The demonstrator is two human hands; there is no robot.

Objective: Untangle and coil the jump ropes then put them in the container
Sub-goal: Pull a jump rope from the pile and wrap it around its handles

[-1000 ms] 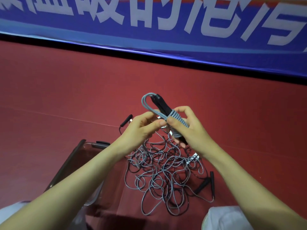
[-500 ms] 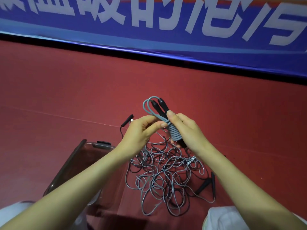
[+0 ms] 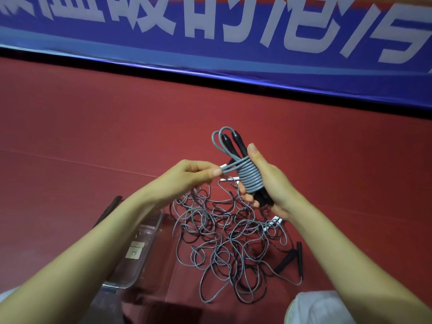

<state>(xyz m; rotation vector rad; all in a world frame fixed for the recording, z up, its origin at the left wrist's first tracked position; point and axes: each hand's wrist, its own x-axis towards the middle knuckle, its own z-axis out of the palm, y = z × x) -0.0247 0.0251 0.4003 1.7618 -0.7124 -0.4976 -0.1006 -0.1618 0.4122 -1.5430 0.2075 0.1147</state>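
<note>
Below, tangled ropes [image 3: 224, 242] crowd the container [image 3: 138, 253]; both hands pinch the coiled rope [image 3: 250, 177].

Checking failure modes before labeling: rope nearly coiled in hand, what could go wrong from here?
1. The left hand pinches only the tip of the grey cord; if it slips, the coil around the black handles could unwind.
2. The right hand holds the bundle above the tangled ropes; a drop could re-snag it.
3. The container sits partly under the left forearm and may be bumped.

Beyond the tangled ropes [image 3: 224, 237] the red floor [image 3: 93, 127] lies open; the container [image 3: 140, 244] crowds their left, seemingly touching.
</note>
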